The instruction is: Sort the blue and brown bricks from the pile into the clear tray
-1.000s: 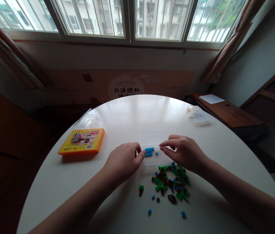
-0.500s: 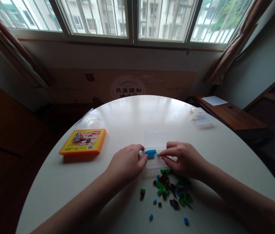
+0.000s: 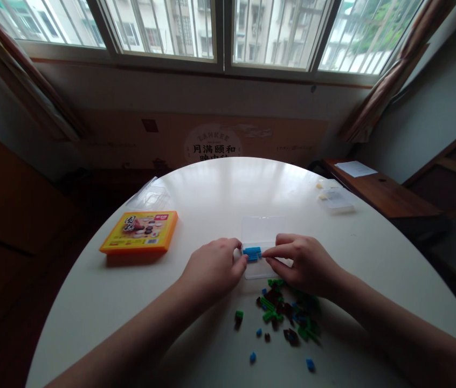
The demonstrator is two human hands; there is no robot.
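An open clear plastic case (image 3: pixel 258 272) lies in front of me, its lid folded back. Small blue bricks (image 3: pixel 252 253) sit in it in a close row. My left hand (image 3: pixel 214 268) rests at the case's left edge, thumb and forefinger curled around that edge beside the bricks. From the right, my right hand (image 3: pixel 306 263) reaches in with thumb and forefinger close together. Its fingertips touch a small blue brick at the right end of the row; that brick is mostly hidden.
Loose green, brown and blue bricks (image 3: pixel 270 316) are scattered on the white round table (image 3: pixel 195 345) nearer me. An orange and yellow box (image 3: pixel 141 233) stands left, with a clear tray (image 3: pixel 150 198) behind it. Another clear case (image 3: pixel 338 199) lies far right.
My right fingers have brought the small blue brick left, up against the others; the gap between them has closed. My left hand has hardly moved. The view has shifted slightly.
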